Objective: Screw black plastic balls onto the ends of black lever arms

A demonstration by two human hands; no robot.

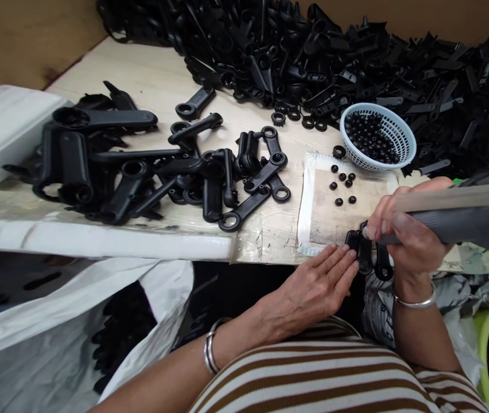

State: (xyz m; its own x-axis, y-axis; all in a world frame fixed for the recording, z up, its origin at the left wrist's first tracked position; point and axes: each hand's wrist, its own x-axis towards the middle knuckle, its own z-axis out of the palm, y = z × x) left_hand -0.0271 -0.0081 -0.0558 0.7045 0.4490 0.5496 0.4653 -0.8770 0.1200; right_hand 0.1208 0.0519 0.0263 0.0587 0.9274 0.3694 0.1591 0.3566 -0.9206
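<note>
My left hand [315, 287] lies at the front edge of the worktop, its fingers stretched out together and resting on a black plastic lever arm [353, 241]. The thumb is mostly hidden beneath. Just to the right, my right hand [416, 232] is closed around the end of a long grey and tan bar-like tool [472, 215], which runs out of view at the right. Its fingertips are right over the black parts. Another dark arm with a rounded end [383, 264] sticks out past the edge below that hand.
Small black round caps [342, 176] lie on a taped board [319, 215]. Behind stands a light blue basket [408, 140] of similar caps. A loose group of black arms [128, 172] is at left, a large heap [270, 57] behind. A green tub [483, 344] stands at lower right, a white sack [167, 287] at lower left.
</note>
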